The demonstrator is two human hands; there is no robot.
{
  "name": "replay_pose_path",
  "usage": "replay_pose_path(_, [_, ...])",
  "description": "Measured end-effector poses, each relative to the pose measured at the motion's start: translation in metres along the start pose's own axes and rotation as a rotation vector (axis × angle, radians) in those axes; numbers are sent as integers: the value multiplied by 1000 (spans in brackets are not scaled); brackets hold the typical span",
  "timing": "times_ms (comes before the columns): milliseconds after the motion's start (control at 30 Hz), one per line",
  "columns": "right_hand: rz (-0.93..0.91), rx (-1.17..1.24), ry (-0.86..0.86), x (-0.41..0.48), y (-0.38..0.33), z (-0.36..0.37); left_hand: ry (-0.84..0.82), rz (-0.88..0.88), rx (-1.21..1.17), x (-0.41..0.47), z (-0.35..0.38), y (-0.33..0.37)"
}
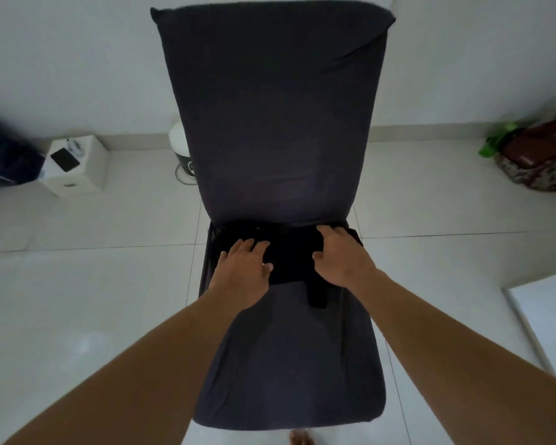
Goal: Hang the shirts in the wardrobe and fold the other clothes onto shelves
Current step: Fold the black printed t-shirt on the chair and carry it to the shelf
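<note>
— At the back of the seat, what lies there?

— A black garment (pixel 289 252), folded into a wide band (what kind of garment cannot be told). It lies across the rear of the seat of a chair (pixel 270 107) in a dark grey stretch cover, just in front of the backrest. A narrow strip of the black cloth trails off its front edge towards the viewer.

— And the hands?

— Both rest on the garment, palms down. The left hand (pixel 243 268) lies on its left part, fingers straight and slightly spread, gripping nothing. The right hand (pixel 341 256) lies on its right part, fingers close together and nearly straight, reaching to the far edge. Bare forearms come in from the bottom corners.

— What is around the chair?

— A pale tiled floor (pixel 93 284). To the left, by the wall, stands a white box (pixel 84 175) with a black phone (pixel 65 159) on top, and a blurred dark bag (pixel 4 155) beside it. Behind the chair is a white round appliance (pixel 178 139), partly hidden. To the right lies a patterned red bundle (pixel 540 155) with something green (pixel 495 139) against it. Toes (pixel 300 440) show at the bottom edge.
</note>
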State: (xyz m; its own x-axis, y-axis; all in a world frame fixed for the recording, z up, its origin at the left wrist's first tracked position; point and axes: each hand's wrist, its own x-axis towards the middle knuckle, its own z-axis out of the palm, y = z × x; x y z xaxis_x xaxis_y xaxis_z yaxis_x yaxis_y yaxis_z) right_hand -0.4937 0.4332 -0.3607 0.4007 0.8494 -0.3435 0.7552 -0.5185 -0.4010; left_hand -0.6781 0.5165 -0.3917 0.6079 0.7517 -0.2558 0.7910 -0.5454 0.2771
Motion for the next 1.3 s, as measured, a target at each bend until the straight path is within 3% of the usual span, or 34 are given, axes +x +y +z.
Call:
replay_pose_path(167, [-39, -19, -50, 62, 8, 59, 19, -83, -22, 51, 45, -26])
replay_pose_path(267, [-80, 4, -58, 83, 0, 84, 147, -283, -73, 62, 54, -44])
replay_pose_path(400, [-81, 14, -118, 102, -11, 114, 84, -526, -317, 73, 66, -71])
replay_pose_path(500, [-11, -1, -132, 106, -24, 129, 127, -595, -293, 77, 68, -91])
replay_pose_path(600, [66, -31, -147, 106, -32, 131, 168, -493, -362, 74, 58, -97])
replay_pose_path(700, [18, -33, -29, 105, -38, 121, 176, -359, -593, 70, 38, -91])
replay_pose_path(833, [19, 335, -40, 90, -44, 85, 151, -336, -891, 65, -1, -81])
replay_pose_path(967, [-20, 663, -112, 67, -45, 38, 72, -172, -1034, 56, -54, -59])
replay_pose_path(1067, [-75, 809, -127, 49, -48, 1, -32, -15, -960, 49, -99, -37])
replay_pose_path(1167, [-60, 965, -8, 19, -53, -57, -83, 46, -747, 32, -151, -23])
replay_pose_path(1300, [-131, 829, 88, -23, -70, -126, -119, 106, -575, 8, -210, -12])
